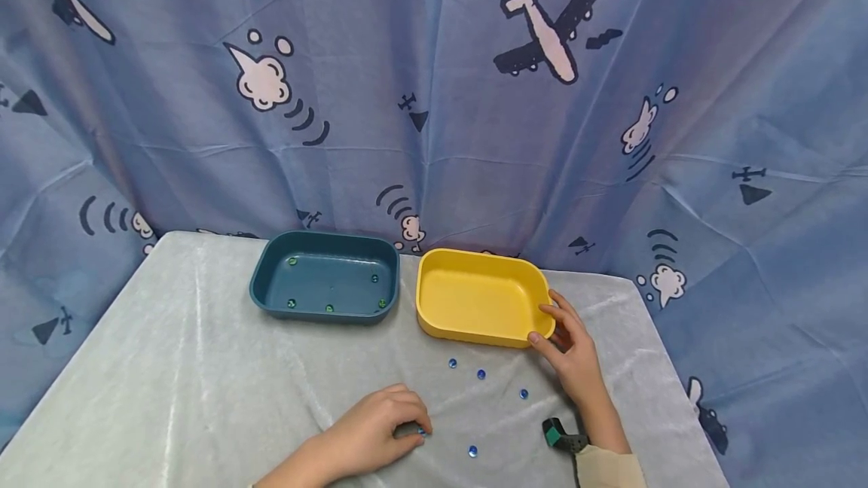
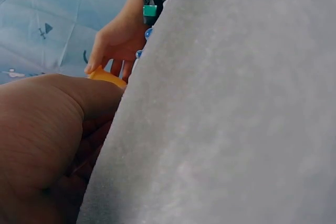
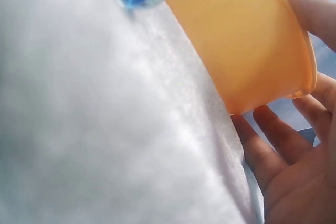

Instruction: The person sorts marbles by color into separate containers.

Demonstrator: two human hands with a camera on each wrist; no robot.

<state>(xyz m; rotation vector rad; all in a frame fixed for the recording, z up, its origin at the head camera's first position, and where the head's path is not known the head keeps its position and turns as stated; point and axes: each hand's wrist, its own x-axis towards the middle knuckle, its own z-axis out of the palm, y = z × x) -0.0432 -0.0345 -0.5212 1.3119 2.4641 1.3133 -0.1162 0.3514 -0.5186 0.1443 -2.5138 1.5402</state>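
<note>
The left hand (image 1: 380, 424) rests low over the tabletop (image 1: 224, 375), its thumb and index finger pinching a blue marble (image 1: 422, 432) at the fingertips; in the left wrist view, the thumb and palm conceal the grip. The right hand (image 1: 575, 352) holds the near right corner of the yellow tray (image 1: 481, 298), thumb at the near rim and fingers spread along the right side; the right wrist view shows the fingertips in contact with the tray's outer wall. A black wrist strap (image 1: 566, 439) with a green block is worn just above the beige sleeve (image 1: 610, 467). Between the hands, four loose blue marbles (image 1: 481, 374) lie apart on the tabletop, on the near side of the yellow tray. The teal tray (image 1: 332, 285) stands left of the yellow tray, separated by a narrow gap, and contains five greenish marbles (image 1: 329, 309) spaced across its floor. Light grey cloth covers the tabletop. Behind it hangs a blue curtain (image 1: 353, 96) printed with aeroplanes and clouds.
</note>
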